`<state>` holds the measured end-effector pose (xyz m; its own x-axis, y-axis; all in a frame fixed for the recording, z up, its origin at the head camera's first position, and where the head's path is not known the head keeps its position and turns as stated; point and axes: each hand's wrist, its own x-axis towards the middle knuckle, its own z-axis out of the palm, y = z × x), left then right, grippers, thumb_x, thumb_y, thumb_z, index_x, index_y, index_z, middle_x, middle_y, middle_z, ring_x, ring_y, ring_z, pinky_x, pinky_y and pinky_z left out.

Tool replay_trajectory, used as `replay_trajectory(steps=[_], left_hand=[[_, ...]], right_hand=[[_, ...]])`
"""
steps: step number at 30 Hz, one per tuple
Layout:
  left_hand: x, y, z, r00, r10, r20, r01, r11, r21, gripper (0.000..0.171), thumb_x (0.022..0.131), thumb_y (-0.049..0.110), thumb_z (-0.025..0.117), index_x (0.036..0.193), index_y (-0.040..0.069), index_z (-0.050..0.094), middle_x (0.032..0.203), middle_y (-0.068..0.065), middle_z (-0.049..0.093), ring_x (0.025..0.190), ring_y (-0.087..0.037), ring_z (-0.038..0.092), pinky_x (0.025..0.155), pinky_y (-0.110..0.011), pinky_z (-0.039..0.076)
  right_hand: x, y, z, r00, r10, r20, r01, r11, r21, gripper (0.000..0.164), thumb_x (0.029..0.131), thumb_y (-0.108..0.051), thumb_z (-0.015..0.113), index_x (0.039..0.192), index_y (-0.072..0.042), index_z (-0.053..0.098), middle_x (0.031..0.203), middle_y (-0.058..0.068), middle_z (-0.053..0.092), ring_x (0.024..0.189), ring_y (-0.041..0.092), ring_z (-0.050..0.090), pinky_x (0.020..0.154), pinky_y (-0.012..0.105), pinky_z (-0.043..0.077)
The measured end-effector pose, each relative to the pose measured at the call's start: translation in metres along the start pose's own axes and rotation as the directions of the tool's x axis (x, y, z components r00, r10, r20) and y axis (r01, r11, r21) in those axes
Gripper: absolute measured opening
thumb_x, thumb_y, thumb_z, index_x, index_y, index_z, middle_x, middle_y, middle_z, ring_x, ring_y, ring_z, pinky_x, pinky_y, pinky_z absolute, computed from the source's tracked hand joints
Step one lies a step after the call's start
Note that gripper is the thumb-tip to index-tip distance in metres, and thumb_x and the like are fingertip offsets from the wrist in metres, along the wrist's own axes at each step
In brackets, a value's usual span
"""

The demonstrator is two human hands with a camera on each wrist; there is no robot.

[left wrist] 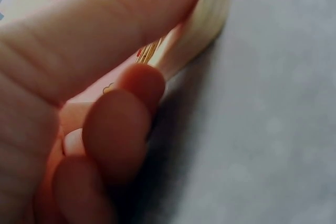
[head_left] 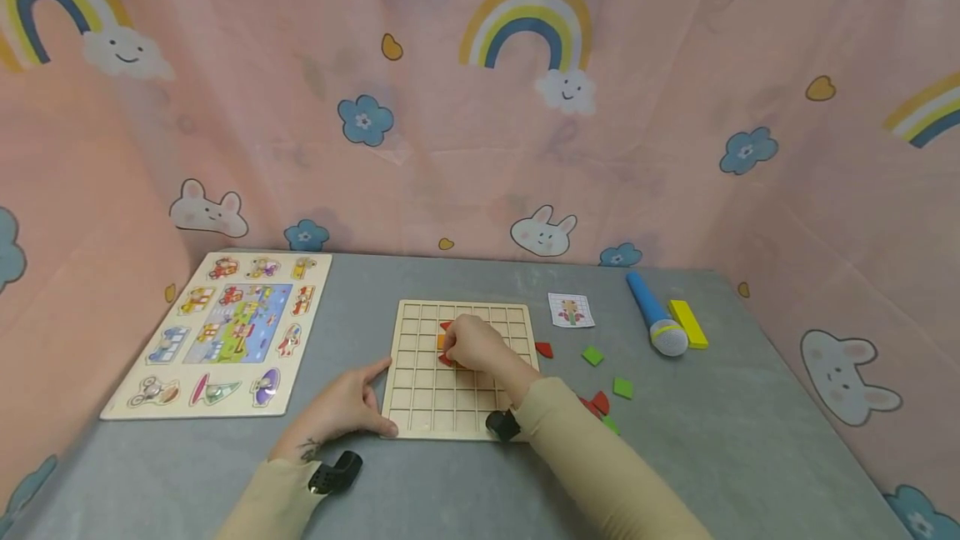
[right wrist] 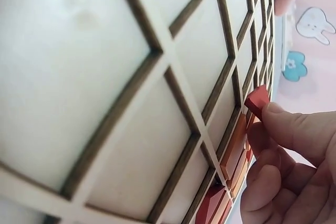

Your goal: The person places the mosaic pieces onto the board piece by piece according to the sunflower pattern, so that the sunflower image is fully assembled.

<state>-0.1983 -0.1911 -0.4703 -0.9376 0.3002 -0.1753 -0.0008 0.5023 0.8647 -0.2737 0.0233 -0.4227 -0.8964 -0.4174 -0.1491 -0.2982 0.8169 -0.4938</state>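
Note:
A pale wooden grid board (head_left: pixel 420 407) lies on the grey table. My right hand (head_left: pixel 476 344) reaches over it, and between thumb and fingertips it pinches a small red piece (right wrist: pixel 257 99). Next to that piece, orange pieces (right wrist: pixel 233 148) and another red piece (right wrist: pixel 210 203) sit in the grid's cells. My left hand (head_left: pixel 341 407) is at the board's near left corner, thumb touching the front edge and index finger stretched to the left side. Its other fingers bend below the thumb in the left wrist view. The right hand partly hides the pieces in the head view.
Right of the board lie red pieces (head_left: pixel 543 349) and green squares (head_left: pixel 622 387). Behind them are a small pattern card (head_left: pixel 570 310), a blue toy microphone (head_left: pixel 647 298) and a yellow block (head_left: pixel 688 323). A picture puzzle board (head_left: pixel 120 407) lies at the left.

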Motion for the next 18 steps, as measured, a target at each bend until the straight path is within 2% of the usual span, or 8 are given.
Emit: replay_trajectory(steps=[10,14,18], left_hand=[[0.000,0.002,0.000,1.000,-0.009,-0.009,0.009,1.000,-0.008,0.113,0.052,0.015,0.089,0.145,0.001,0.027,0.054,-0.001,0.055,0.044,-0.008,0.043,0.043,-0.026,0.036],[-0.001,0.002,0.001,1.000,-0.014,-0.011,0.014,1.000,-0.008,0.113,0.051,0.016,0.090,0.145,0.002,0.028,0.054,-0.001,0.055,0.044,-0.009,0.042,0.043,-0.026,0.035],[-0.001,0.002,0.000,1.000,-0.013,-0.007,0.013,1.000,-0.009,0.113,0.052,0.015,0.089,0.145,0.003,0.027,0.054,-0.002,0.054,0.044,-0.009,0.043,0.043,-0.026,0.036]], right_hand=[[0.000,-0.002,0.000,1.000,0.008,0.001,-0.008,1.000,-0.019,0.008,0.083,-0.007,0.067,0.078,-0.010,0.071,0.086,0.004,0.065,0.069,0.015,0.054,0.059,0.027,0.044],[-0.004,-0.001,-0.009,1.000,0.019,-0.005,-0.018,0.998,0.057,0.010,0.084,-0.008,0.065,0.091,-0.007,0.072,0.096,0.007,0.066,0.072,0.019,0.057,0.062,0.030,0.047],[-0.013,0.009,-0.032,0.997,0.033,-0.063,-0.023,0.987,0.161,0.021,0.086,-0.008,0.063,0.105,-0.002,0.069,0.102,0.010,0.065,0.081,0.022,0.059,0.070,0.034,0.049]])
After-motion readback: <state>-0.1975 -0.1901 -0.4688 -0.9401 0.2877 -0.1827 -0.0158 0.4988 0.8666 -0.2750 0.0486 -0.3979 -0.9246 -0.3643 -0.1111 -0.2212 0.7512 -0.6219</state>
